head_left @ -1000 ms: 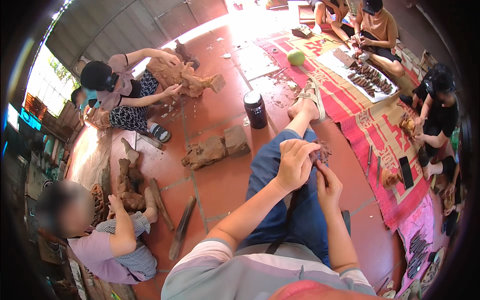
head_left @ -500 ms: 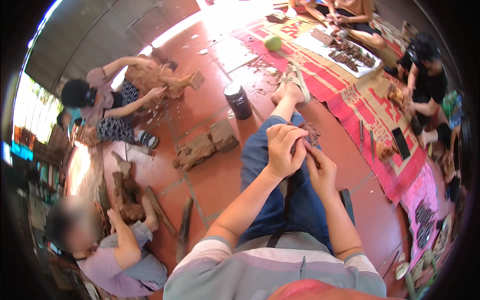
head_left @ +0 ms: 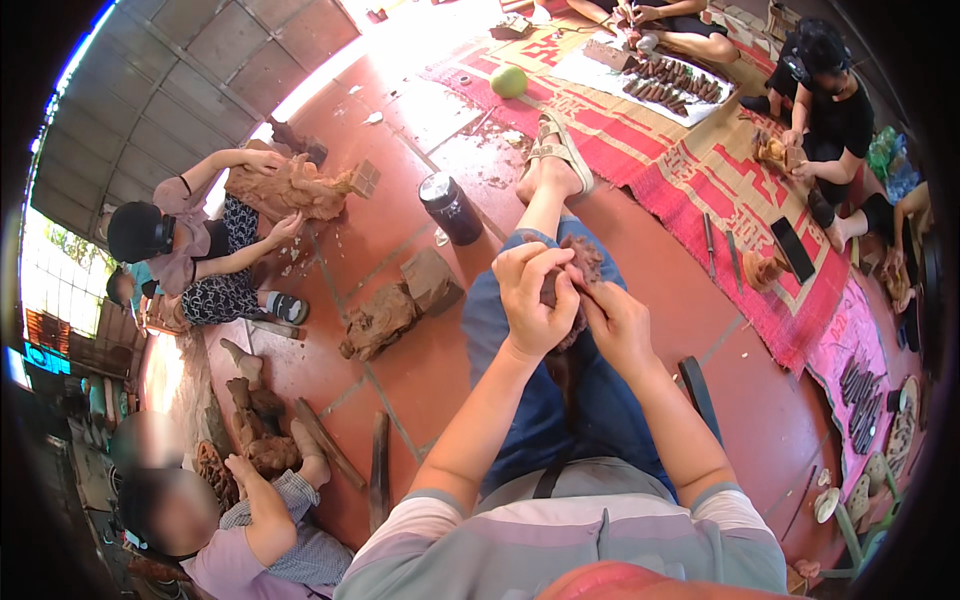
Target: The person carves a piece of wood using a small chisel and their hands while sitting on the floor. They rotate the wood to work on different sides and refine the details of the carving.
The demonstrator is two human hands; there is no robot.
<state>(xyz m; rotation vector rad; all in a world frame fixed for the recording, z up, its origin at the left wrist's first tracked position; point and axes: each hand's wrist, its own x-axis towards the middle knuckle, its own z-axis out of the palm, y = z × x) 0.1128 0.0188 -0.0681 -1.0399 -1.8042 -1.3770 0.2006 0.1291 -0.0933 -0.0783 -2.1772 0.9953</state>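
My left hand (head_left: 533, 297) and my right hand (head_left: 618, 325) are closed together on a small brown clay piece (head_left: 583, 260), held above my lap. The fingers of both hands pinch it from either side, and much of the clay is hidden behind them. I sit on the red tiled floor in blue trousers with one leg stretched out, a sandal (head_left: 558, 147) on that foot.
Lumps of raw clay (head_left: 398, 305) and a dark cylindrical can (head_left: 451, 208) lie on the floor to my left. Other people shape clay at the left and at the far right. A red patterned mat (head_left: 740, 190) carries tools, a dark phone-like slab, a green ball (head_left: 508, 81) and rows of clay pieces.
My hands stay on the clay piece while the view has shifted, so they now sit nearer the middle of the picture. The people around keep working.
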